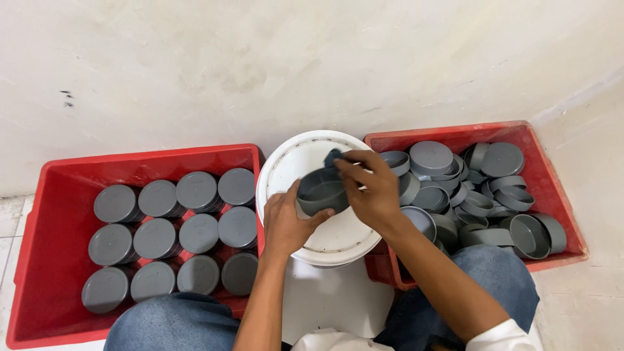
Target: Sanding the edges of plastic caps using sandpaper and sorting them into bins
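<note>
My left hand (286, 222) grips a round grey plastic cap (323, 192) from below, with its hollow side facing up, over a white bucket (296, 159). My right hand (369, 185) presses a small dark blue cloth (333, 156) against the cap's far rim. The cap sits between both hands, above the bucket's middle.
A red crate (58, 175) on the left holds neat stacks of grey caps (198, 233). A red crate (455, 130) on the right holds a loose pile of the same caps (481, 188). A white wall stands behind. My knees in blue jeans sit at the bottom.
</note>
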